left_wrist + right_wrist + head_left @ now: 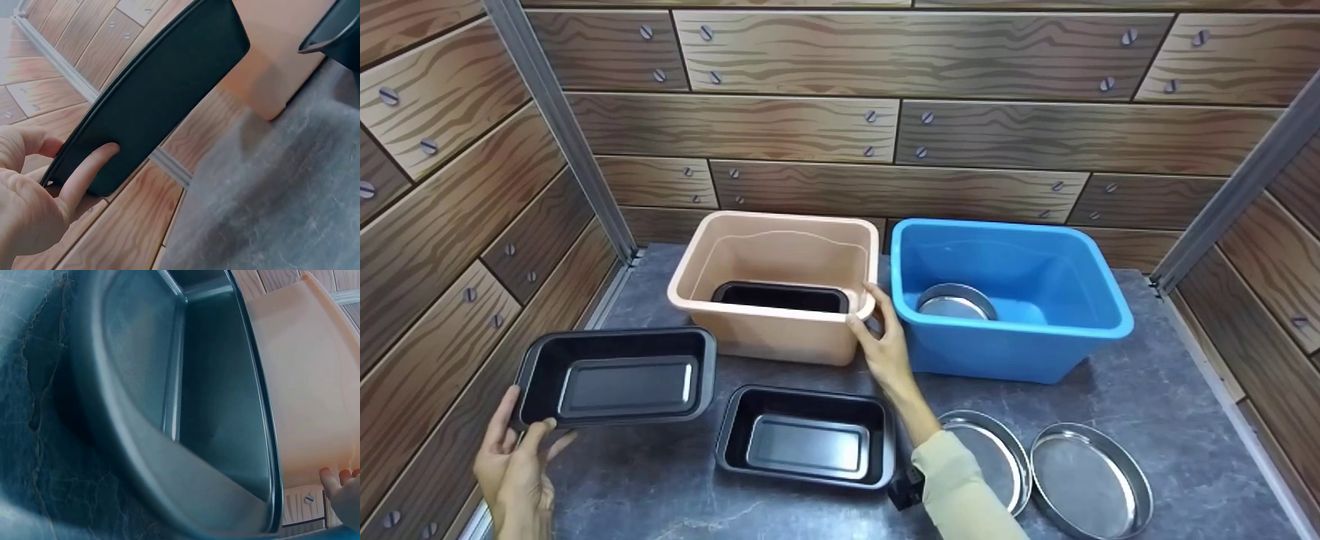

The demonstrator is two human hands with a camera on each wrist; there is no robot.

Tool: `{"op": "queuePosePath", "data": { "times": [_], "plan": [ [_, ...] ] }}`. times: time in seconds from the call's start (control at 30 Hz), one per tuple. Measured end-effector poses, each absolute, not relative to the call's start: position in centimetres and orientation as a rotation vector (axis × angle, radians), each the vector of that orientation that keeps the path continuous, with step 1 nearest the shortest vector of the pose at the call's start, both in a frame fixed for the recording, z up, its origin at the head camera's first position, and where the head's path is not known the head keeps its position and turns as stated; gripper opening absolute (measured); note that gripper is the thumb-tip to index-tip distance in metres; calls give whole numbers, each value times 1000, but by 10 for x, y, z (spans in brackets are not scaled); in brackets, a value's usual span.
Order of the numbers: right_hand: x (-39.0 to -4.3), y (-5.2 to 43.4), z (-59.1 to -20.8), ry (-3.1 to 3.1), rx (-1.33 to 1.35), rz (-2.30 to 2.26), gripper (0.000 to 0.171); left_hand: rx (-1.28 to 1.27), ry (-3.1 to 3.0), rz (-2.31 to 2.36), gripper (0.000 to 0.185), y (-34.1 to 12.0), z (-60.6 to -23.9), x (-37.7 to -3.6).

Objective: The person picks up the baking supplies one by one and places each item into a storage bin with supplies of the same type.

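My left hand [516,469] grips the left end of a black loaf pan [619,375], held up off the table with its hollow facing the head camera. In the left wrist view, the thumb lies along the dark outer wall of this loaf pan [152,95]. At the front right corner of a beige plastic bin [780,337], my right hand [891,352] holds the rim between thumb and fingers. Inside that bin rests another black loaf pan [780,296], partly hidden by the front wall. A third loaf pan [808,442] lies on the table before the bin.
Beside the beige bin stands a blue bin [990,352] with a round metal cake pan [956,302] inside. Two more round pans, the left one [990,457] partly behind my right sleeve and the right one [1087,480], lie at the front right. Wood-patterned walls [795,127] enclose the grey table.
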State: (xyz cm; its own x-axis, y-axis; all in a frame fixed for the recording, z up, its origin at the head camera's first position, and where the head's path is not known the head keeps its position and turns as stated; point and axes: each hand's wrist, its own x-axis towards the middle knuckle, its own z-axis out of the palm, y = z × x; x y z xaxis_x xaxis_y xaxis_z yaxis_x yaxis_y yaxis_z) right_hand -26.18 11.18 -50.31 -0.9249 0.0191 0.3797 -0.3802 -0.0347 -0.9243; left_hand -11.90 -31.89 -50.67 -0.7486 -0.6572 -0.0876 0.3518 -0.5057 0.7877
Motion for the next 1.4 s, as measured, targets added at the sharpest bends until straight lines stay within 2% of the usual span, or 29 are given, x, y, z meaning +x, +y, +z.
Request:
{"op": "queuePosePath", "data": {
  "times": [0.27, 0.73, 1.4],
  "plan": [
    [-262, 112, -502, -1979, 393, 2040, 60, 529, -1087, -2230, 69, -314, -496, -120],
    [-263, 115, -500, -1959, 358, 2030, 60, 381, -1065, -2306, 67, -302, -465, -134],
    [-260, 113, -502, -1994, 369, 1968, 60, 325, -1041, -2310, 69, -268, -443, -168]
  ]
}}
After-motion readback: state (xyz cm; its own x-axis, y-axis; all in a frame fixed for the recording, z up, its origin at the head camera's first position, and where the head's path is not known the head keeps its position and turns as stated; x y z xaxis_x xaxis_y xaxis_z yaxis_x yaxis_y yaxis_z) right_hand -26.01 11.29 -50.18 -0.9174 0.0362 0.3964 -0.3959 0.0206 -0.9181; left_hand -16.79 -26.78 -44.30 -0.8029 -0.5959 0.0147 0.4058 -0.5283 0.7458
